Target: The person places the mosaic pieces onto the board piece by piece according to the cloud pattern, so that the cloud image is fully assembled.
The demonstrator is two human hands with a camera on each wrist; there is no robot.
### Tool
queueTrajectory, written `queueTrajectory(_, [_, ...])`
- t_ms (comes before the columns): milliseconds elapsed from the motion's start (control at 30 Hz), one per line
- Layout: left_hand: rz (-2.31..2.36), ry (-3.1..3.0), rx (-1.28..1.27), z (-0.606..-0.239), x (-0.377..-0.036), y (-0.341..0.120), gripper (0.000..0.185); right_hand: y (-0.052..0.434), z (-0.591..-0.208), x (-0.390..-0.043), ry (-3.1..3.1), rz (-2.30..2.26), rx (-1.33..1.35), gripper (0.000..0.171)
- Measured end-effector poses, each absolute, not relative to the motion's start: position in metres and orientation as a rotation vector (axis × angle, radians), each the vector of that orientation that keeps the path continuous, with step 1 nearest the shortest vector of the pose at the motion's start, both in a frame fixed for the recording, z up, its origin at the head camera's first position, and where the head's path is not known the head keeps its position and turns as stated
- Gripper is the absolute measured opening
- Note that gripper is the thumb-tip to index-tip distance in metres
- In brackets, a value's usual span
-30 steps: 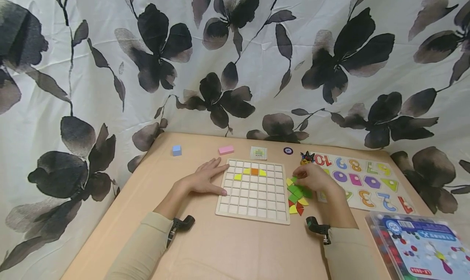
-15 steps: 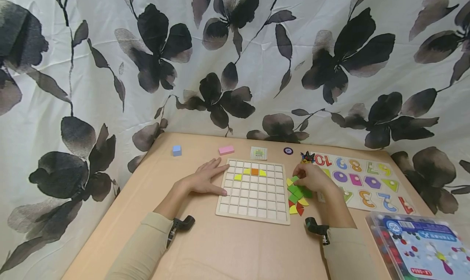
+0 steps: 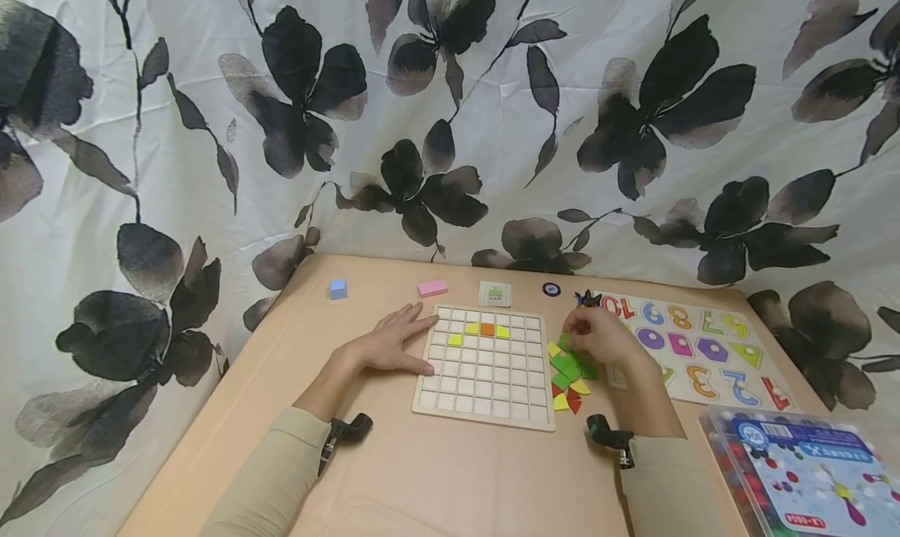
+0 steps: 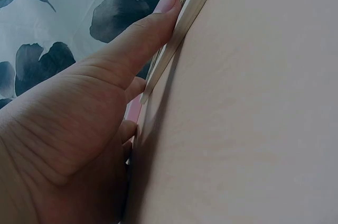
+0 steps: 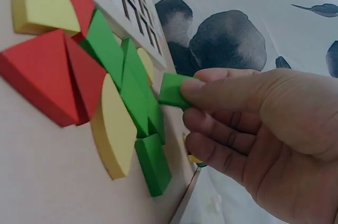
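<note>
The right hand (image 5: 264,134) pinches a green tile (image 5: 171,91) between thumb and fingertip, held just above the loose pile of tiles (image 3: 571,373) on the table (image 3: 436,474), right of the wooden grid board (image 3: 485,369). To do this well, keep the grip firm and lift the tile straight clear of its neighbours. The left hand (image 3: 390,341) lies flat, fingers straight, bracing the board's left edge. Only the right wrist view shows the pinch; the head view alone shows the filled yellow and orange cells.
</note>
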State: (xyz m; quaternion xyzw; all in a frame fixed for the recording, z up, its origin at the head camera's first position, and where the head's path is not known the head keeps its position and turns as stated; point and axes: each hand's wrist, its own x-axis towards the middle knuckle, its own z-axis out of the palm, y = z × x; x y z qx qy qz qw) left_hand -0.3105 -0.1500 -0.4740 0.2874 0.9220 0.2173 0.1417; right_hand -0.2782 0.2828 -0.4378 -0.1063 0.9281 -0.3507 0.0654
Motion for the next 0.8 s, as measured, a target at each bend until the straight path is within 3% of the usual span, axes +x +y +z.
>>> queueTrajectory(333, [0.635, 2.657, 0.828, -0.474, -0.311, -0.151, 0.108, 0.271, -0.432, -0.278, 2.85, -1.224, -0.325, 0.006])
queueTrajectory(800, [0.64, 2.65, 0.837, -0.473, -0.309, -0.15, 0.107, 0.239, -0.436, -0.283, 2.628, -1.558, -0.405, 0.021])
